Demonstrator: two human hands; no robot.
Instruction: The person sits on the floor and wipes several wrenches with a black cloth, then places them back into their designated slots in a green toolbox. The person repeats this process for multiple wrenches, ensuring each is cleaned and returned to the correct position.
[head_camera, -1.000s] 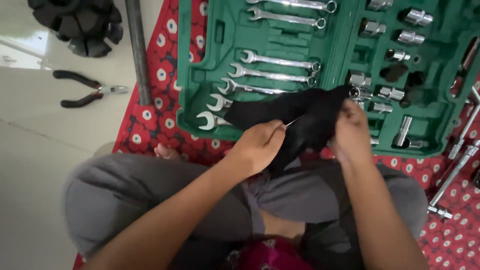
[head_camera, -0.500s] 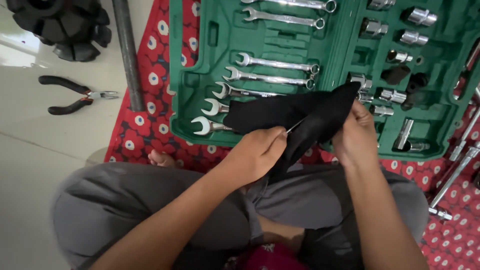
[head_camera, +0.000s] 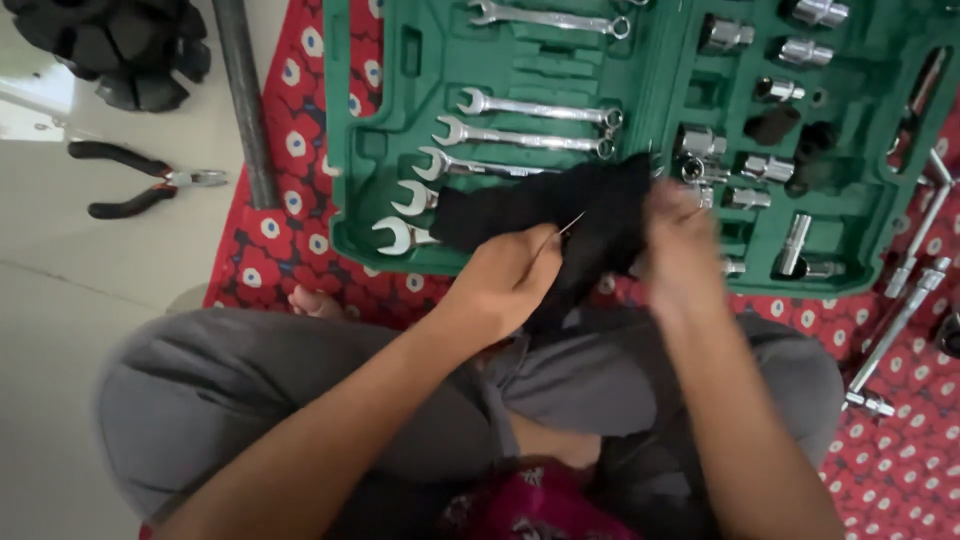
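Between the hands: black cloth (head_camera: 560, 215), bunched, stretched from one grip to the other above the green tool case (head_camera: 440, 60).
Left hand (head_camera: 500, 285): pinches a thin needle (head_camera: 562, 229) at the cloth's lower edge, tip pointing up into the fabric.
Right hand (head_camera: 680, 250): blurred, clenched on the cloth's right end.
Beyond the grip: six wrenches (head_camera: 525, 140) visible in the case, the nearest ones partly under the cloth.
Far left of the grip: one pair of pliers (head_camera: 140, 185) on the floor.

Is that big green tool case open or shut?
Open. The green plastic tool case lies flat on the red flowered cloth, with its silver wrenches and sockets showing in their moulded slots.
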